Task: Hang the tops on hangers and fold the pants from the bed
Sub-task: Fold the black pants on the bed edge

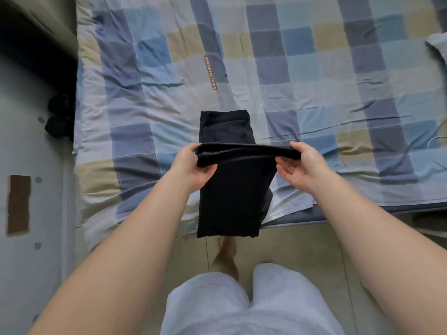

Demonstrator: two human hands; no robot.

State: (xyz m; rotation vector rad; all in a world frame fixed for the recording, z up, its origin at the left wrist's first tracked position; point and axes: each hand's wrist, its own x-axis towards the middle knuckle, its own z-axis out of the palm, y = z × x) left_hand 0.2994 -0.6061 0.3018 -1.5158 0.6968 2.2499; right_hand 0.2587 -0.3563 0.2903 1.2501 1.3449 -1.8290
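Note:
Black pants (pixel 233 201) are lifted at a fold over the near edge of the bed (pixel 145 97). My left hand (pixel 191 165) grips the left end of the raised fold. My right hand (pixel 302 165) pinches the right end with thumb on top. The far part of the pants lies flat on the checked sheet, and the near part hangs down past the bed's edge toward the floor.
A pale garment or pillow (pixel 437 47) peeks in at the right edge of the bed. A grey cabinet (pixel 29 189) with a brown patch stands at the left. Dark objects (pixel 59 117) sit between cabinet and bed. My legs stand on the tiled floor (pixel 290 245).

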